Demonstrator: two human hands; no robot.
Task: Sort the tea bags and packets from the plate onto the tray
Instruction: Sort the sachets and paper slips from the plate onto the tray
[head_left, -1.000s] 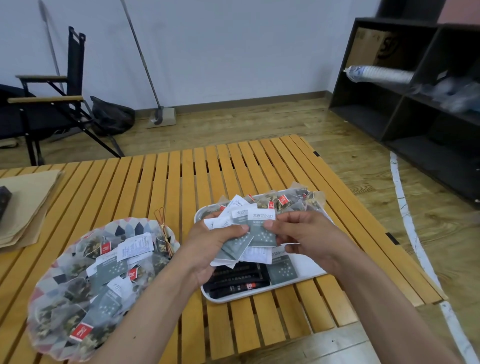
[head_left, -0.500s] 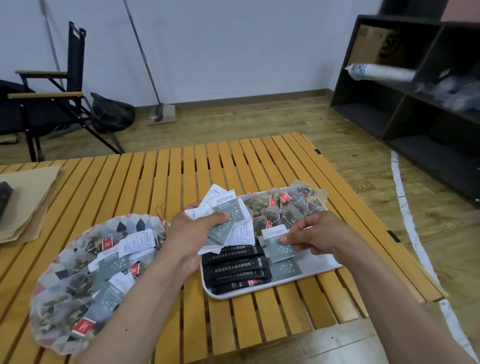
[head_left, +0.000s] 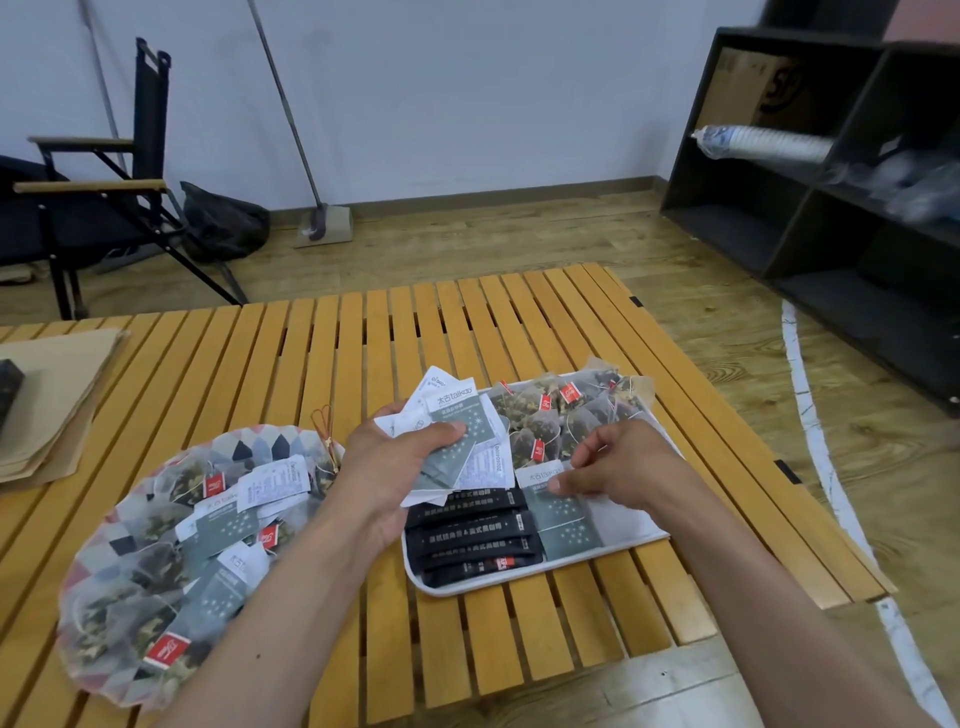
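The left hand (head_left: 395, 462) grips a fan of grey packets (head_left: 457, 431), kept ready as stock. The right hand (head_left: 623, 467) pinches one grey packet (head_left: 556, 506), apparently laying it beside the black sticks (head_left: 467, 540) on the tray (head_left: 519, 584); more wait on the plate (head_left: 260, 444), lower left.

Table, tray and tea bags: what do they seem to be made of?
The table looks like wood, orange-stained with a slight sheen: separate slats with gaps show. The tray seems white plastic or enamelled metal, smooth, with a rounded rim; I cannot tell which. The tea bags on it look like sheer mesh, since the leaves show through.
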